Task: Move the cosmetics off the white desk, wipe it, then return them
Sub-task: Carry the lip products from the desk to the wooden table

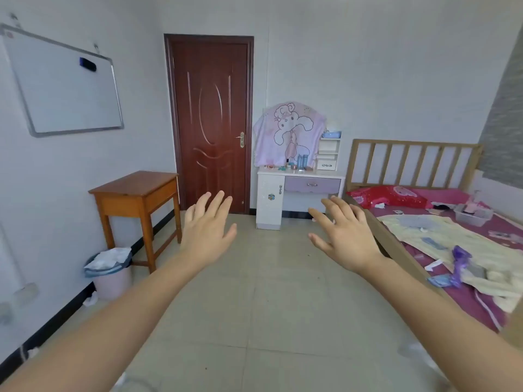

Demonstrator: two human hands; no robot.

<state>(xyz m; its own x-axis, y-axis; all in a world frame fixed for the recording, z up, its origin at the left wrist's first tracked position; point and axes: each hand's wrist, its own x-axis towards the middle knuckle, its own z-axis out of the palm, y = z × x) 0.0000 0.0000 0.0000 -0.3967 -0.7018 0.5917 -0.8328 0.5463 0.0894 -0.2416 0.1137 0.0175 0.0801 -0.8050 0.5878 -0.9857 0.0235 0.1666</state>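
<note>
The white desk stands against the far wall, right of the door. Several small cosmetics, among them blue bottles, sit on its top under a pink cartoon cloth that drapes the mirror. My left hand and my right hand are stretched out in front of me over the floor, fingers spread, holding nothing. Both are well short of the desk.
A brown wooden table stands at the left wall, with a pink bin beside it. The dark red door is shut. A bed strewn with cloths and small items fills the right. Tiled floor lies between.
</note>
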